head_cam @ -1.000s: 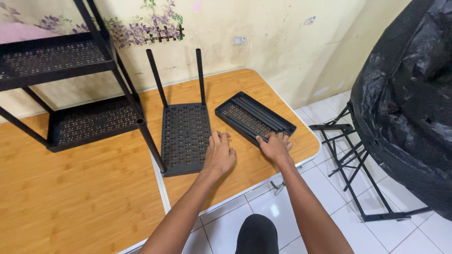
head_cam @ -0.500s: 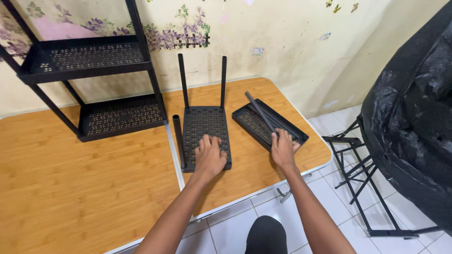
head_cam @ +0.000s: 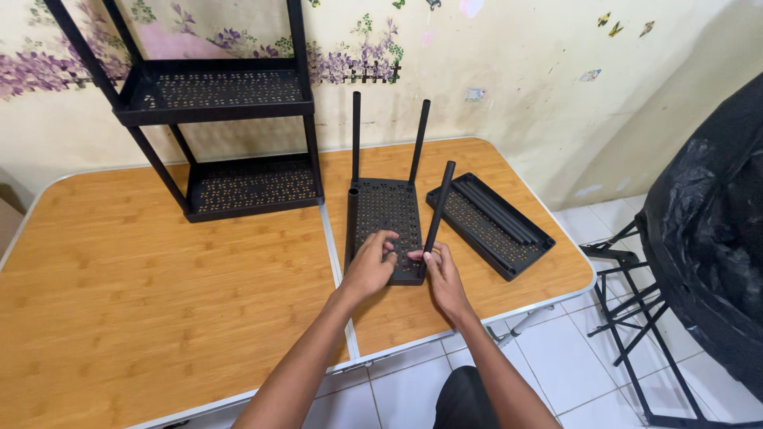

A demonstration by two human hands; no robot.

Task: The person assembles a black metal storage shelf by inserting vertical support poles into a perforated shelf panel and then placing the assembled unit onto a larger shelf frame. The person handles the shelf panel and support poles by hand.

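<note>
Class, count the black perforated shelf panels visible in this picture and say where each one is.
4: two built into the standing rack, one under the hands with poles fitted, one lying at right holding loose poles. None seem hidden.
</note>
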